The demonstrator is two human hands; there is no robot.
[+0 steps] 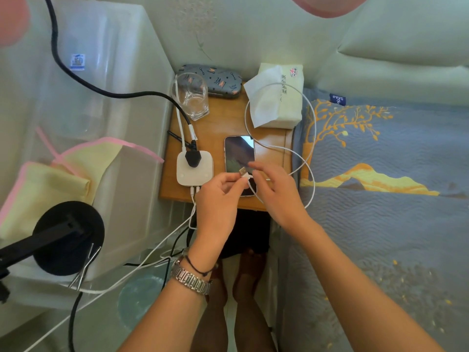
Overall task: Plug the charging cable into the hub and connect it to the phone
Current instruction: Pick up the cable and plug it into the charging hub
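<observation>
Looking down in the head view, a small wooden table (pixel 218 123) stood between a clear plastic bin (pixel 106 72) at 9 o'clock and a bed (pixel 380 174) at 3 o'clock.

The left hand (pixel 218 199) was closed in a pinch on the white plug body of the cable (pixel 313 138), just behind its metal USB tip (pixel 243 171), which pointed toward 11 o'clock and was not in any port. The right hand (pixel 276 191) was half open, its fingertips (pixel 253 165) at the plug's 1 o'clock side; whether they touched it could not be determined. Both hands were held over the lower half of the phone (pixel 239 153), which lay face up with a dark screen at table centre.

From the plug, the cable ran in a wide loop toward 3 o'clock over the table edge, then up to 12 o'clock across the tissue pack (pixel 276 97), and back down beside the phone. Its far end was not visible.

The hub (pixel 195 168), a white square block, sat just beside the phone at its 9 o'clock, with a black plug (pixel 193 157) in its top and two white connectors (pixel 195 191) in its 6 o'clock face. A glass (pixel 191 97) stood at the hub's 12 o'clock, and a patterned case (pixel 210 81) lay beyond it.
</observation>
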